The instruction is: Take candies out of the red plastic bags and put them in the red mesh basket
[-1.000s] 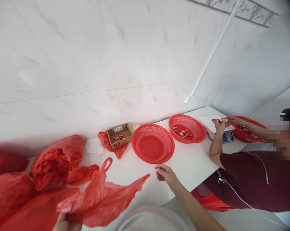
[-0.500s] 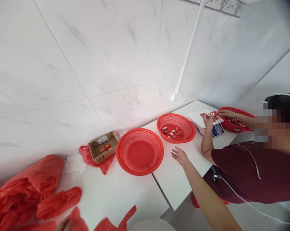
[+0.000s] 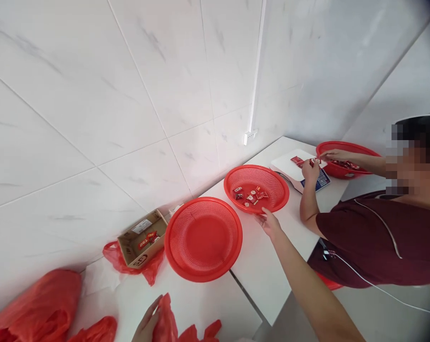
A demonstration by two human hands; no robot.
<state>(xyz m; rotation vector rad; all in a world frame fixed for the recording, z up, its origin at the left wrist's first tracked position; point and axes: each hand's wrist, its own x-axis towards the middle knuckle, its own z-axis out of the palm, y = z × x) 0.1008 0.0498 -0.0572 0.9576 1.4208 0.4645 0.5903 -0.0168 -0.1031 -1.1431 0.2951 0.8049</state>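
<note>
My left hand [image 3: 147, 324], low in the view, holds a red plastic bag [image 3: 165, 323] at its opening; the bag's lower part runs out of frame. My right hand [image 3: 269, 222] is stretched to the near rim of a red plastic basket [image 3: 231, 197], thumb at the rim and fingers beneath it. Several small wrapped snack packets [image 3: 251, 197] lie inside that basket. Another red plastic basket [image 3: 215, 276], with nothing in it, stands between my two hands.
A cardboard box [image 3: 132, 259] with red packets sits against the wall on red plastic. More red bags [image 3: 47, 304] are piled at left. At right, a co-worker [image 3: 364, 237] handles packets over a white scale [image 3: 286, 164], beside a third basket [image 3: 360, 148].
My right hand has reached the near rim of the basket with packets. My left hand has come further into view with the red bag. The view has shifted.
</note>
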